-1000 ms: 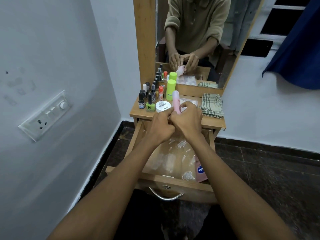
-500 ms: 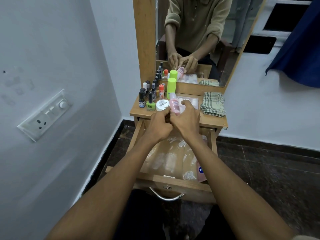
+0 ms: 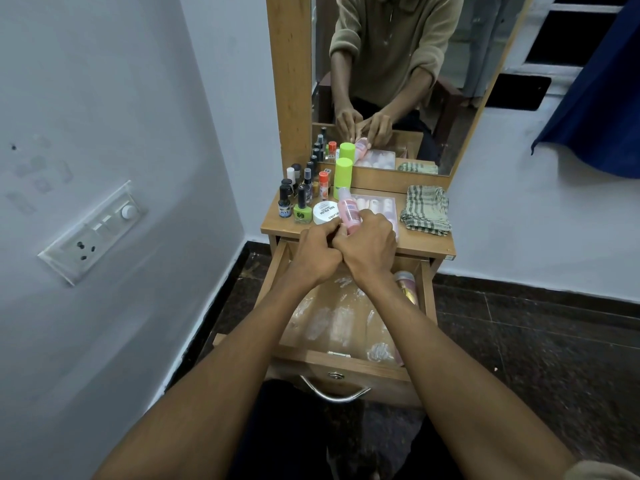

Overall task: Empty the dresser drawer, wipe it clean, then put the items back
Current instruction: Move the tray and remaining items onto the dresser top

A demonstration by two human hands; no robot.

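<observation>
1. Two hands meet right over the front edge of the dresser top [image 3: 422, 242], knuckles touching each other.
2. Left hand [image 3: 317, 252] has its fingers curled in tight, with the fingertips up against the bottom of the pink bottle [image 3: 348, 213]. Can't tell from here if it's really gripping the bottle or only steadying it.
3. Right hand [image 3: 369, 242] is wrapped round the lower half of that pink bottle, fingers closed on it, thumb hidden. The bottle leans a bit left, cap end pointing at the mirror [image 3: 398, 81].
4. Stuff on the dresser top, left to right: a bunch of small nail polish bottles [image 3: 299, 195] on the left side, a white round tub [image 3: 325, 212] just beside the pink bottle, a lime green bottle [image 3: 343, 178] standing behind it, a clear plastic case [image 3: 375, 206] partly covered by the right hand, then a checked cloth [image 3: 426, 210] folded up on the right end.
5. Drawer [image 3: 346, 362] is pulled out under the forearms. It's got a see-through plastic sheet or packaging lying in it, and a pinkish tube [image 3: 406, 284] tucked along the right wall. The arms block a good part of the inside.
6. Over on the left wall there's a switchboard [image 3: 93, 232], and a blue curtain [image 3: 595, 98] hangs at far right.
</observation>
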